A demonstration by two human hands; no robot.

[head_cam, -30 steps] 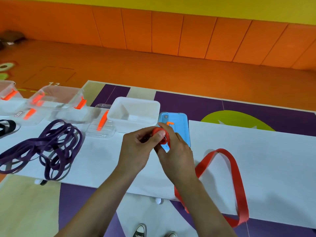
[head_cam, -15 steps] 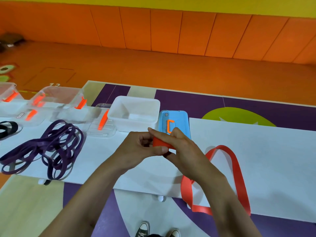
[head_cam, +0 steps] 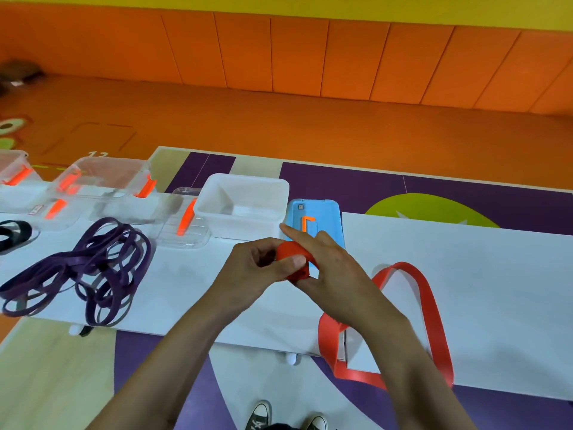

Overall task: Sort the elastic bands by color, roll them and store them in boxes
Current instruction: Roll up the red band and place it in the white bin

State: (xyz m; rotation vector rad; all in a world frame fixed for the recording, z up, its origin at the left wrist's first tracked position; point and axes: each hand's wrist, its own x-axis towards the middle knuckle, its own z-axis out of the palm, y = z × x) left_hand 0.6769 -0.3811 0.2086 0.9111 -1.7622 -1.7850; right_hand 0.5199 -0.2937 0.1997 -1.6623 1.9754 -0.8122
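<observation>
A red elastic band (head_cam: pixel 431 302) lies partly rolled on the white table (head_cam: pixel 465 274). Its rolled end (head_cam: pixel 293 254) is held between both hands above the table's middle. My left hand (head_cam: pixel 254 271) pinches the roll with thumb on top. My right hand (head_cam: pixel 331 265) wraps around the roll from the right, index finger stretched out. The loose loop trails right and hangs over the table's front edge. An open white box (head_cam: pixel 245 203) stands just behind my hands, with a blue lid (head_cam: pixel 322 218) beside it.
A tangle of purple bands (head_cam: pixel 86 268) lies at the left. A black band (head_cam: pixel 12 234) shows at the far left edge. Clear boxes with orange clips (head_cam: pixel 102 181) and a clear lid (head_cam: pixel 186 225) line the back left. My shoes (head_cam: pixel 285 417) show below.
The roll has turned in my hands and grown thicker. The loose red loop has been drawn in, shorter than a second ago. My right index finger now points out.
</observation>
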